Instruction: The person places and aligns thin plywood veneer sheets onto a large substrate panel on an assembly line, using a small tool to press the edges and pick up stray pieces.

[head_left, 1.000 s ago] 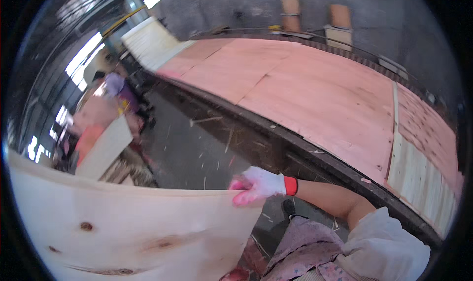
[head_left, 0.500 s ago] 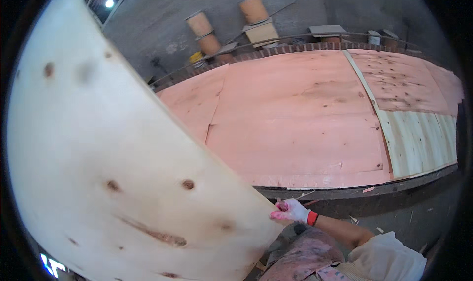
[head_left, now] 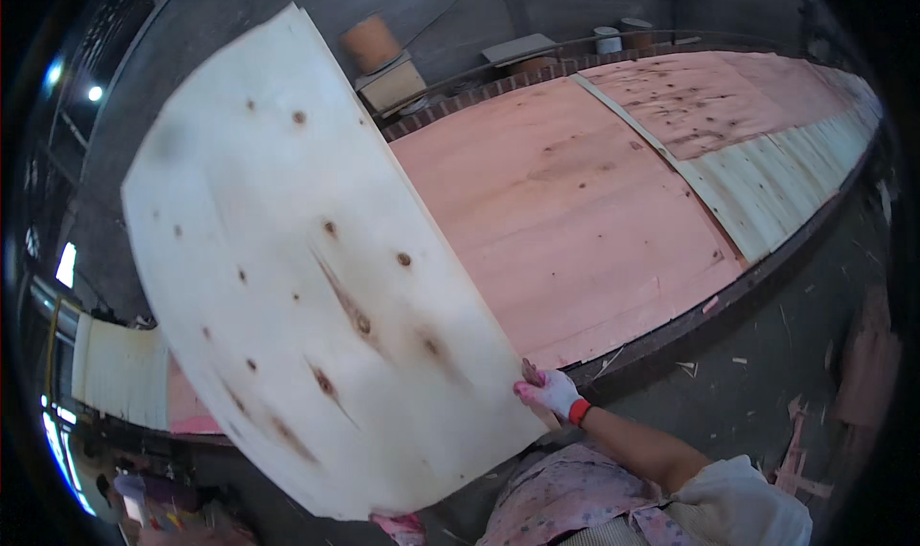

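Observation:
A large pale wood veneer sheet (head_left: 259, 287) with brown knots stands raised and tilted in front of me, curving a little. My right hand (head_left: 548, 393), in a white glove stained pink with a red cuff, is closed on its right edge near the lower corner. At the sheet's bottom edge my left hand (head_left: 401, 529), in a pink-stained glove, grips it; most of that hand is out of the picture. Behind the sheet, pink-coated veneer (head_left: 565, 230) covers a long work surface, partly hidden. A narrow pale strip (head_left: 661, 148) crosses it, with uncoated veneer (head_left: 781, 182) farther right.
Drums and boxes (head_left: 388, 77) stand along the far wall, with a white bucket (head_left: 607, 40) among them. Scraps of veneer (head_left: 793, 450) litter the floor on the right. Another surface with pale and pink sheets (head_left: 120, 374) is at left, a person (head_left: 158, 503) below it.
The veneer sheet has swung away from me and now shows nearly whole. My left hand has come into view at its bottom edge. The view has turned, bringing in the left side.

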Demonstrator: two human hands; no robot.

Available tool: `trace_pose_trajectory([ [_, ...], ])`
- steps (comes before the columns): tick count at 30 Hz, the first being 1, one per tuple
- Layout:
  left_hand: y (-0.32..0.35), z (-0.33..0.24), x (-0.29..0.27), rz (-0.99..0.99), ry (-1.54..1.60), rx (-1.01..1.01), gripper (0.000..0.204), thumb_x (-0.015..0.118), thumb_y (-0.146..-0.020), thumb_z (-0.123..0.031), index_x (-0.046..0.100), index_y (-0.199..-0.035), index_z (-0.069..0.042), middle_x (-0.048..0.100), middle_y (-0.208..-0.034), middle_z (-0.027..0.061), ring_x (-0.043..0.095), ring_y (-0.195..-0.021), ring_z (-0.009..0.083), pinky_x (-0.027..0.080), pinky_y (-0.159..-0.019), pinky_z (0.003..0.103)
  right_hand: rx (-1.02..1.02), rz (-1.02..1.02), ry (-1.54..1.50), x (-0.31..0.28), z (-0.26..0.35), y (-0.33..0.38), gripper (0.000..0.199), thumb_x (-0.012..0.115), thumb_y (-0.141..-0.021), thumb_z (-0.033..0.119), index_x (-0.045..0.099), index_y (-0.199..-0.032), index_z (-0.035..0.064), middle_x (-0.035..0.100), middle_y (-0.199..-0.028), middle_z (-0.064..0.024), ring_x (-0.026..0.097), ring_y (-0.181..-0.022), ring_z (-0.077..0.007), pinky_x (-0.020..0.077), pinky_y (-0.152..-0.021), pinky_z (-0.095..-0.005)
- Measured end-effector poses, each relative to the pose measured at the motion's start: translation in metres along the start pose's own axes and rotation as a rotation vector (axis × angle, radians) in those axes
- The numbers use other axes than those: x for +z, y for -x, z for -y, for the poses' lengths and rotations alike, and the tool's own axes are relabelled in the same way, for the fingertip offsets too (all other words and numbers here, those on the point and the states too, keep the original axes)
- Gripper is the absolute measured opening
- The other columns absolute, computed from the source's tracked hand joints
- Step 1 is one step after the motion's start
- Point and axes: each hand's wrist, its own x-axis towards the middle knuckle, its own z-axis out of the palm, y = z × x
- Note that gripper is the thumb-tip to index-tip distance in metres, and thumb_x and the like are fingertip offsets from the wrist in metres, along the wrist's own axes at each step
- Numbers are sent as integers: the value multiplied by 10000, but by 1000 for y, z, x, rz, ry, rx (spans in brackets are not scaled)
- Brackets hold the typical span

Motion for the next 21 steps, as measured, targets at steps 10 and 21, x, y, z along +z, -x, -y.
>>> trace_pose_trajectory([
  [10,-193,-5,3,200,-862,-476,495,405,-857,-666,606,-853,-214,563,-660,-18,492,-606,202,396,-828,511,167,-377,474,64,27,-54,497,601,-758,555,670,-953,102,664,-933,-187,634,-904,-336,486,-783,-420],
  [21,-210,25,-16,178,-844,-654,433,460,-848,-593,518,-699,-191,543,-658,-2,501,-591,193,453,-629,395,247,-153,757,86,-66,11,398,580,-775,252,516,-1116,56,662,-947,-196,651,-871,-350,489,-755,-469],
])
